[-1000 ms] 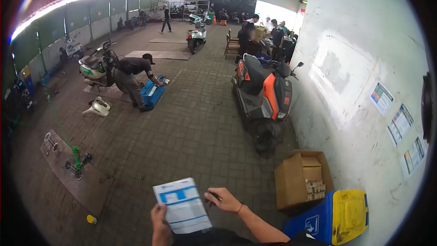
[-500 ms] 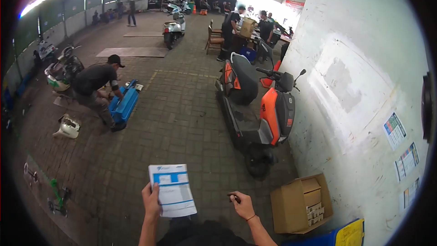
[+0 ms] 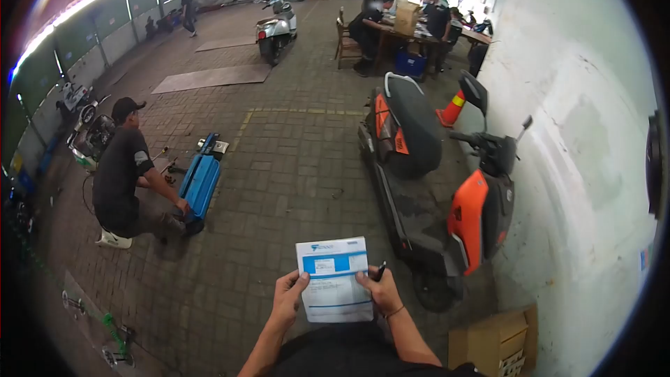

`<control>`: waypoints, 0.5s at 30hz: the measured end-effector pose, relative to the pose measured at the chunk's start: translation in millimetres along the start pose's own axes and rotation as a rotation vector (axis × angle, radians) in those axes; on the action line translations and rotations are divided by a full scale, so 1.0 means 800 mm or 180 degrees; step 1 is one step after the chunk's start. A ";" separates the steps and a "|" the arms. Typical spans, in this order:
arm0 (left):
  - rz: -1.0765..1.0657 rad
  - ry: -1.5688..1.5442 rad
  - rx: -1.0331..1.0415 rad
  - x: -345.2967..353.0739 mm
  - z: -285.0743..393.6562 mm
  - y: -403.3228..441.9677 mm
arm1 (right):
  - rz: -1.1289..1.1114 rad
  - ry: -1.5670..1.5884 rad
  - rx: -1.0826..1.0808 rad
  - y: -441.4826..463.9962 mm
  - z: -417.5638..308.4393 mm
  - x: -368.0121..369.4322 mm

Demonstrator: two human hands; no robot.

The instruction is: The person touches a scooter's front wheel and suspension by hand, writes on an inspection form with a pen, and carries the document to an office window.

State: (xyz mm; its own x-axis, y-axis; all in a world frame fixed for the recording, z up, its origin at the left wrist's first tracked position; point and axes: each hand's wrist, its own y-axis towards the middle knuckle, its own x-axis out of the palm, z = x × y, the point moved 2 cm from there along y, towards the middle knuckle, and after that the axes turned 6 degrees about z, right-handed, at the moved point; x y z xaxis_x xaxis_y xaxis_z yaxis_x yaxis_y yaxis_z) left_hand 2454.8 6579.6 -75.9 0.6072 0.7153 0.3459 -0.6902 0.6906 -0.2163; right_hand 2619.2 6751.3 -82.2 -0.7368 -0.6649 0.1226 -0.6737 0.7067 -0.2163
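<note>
A white paper booklet with blue bands (image 3: 336, 290) is held upright in front of my body, its printed side facing me. My left hand (image 3: 287, 294) grips its left edge, thumb on the front. On the right edge, my right hand (image 3: 383, 292) pinches the paper with the thumb in front, and a dark pen (image 3: 380, 271) sticks up from the same hand. The fingers behind the paper are hidden.
An orange and black scooter (image 3: 419, 188) stands ahead to the right, beside the wall (image 3: 579, 167). A cardboard box (image 3: 488, 342) is at the lower right. A person (image 3: 125, 174) crouches by a blue toolbox (image 3: 201, 185) at left. Others gather round a table (image 3: 391, 33) behind.
My right hand has come to the paper and taken its right edge, pen still held. The paper now sits further right in view. The person at left has lowered into a crouch. My view has shifted.
</note>
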 end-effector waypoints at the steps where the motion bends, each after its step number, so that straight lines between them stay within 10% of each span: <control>1: 0.0068 0.0006 -0.0022 0.002 0.010 0.028 | -0.0049 0.0005 0.0052 0.046 -0.018 0.002; 9: 0.0484 -0.0464 0.0376 0.009 0.114 0.280 | -0.1038 -0.0123 -0.0084 0.364 -0.165 0.050; 15: 0.0146 -0.0715 0.0329 0.048 0.196 0.541 | -0.0406 0.0350 -0.0218 0.599 -0.221 0.072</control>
State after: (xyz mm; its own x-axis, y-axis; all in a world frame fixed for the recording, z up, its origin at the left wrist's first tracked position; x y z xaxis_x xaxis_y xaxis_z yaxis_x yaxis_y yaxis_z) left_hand 2117.7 6889.5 -13.1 0.4794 0.6959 0.5347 -0.7587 0.6349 -0.1460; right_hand 2243.7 7094.5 -7.2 -0.6445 -0.7223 0.2508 -0.7616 0.6356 -0.1263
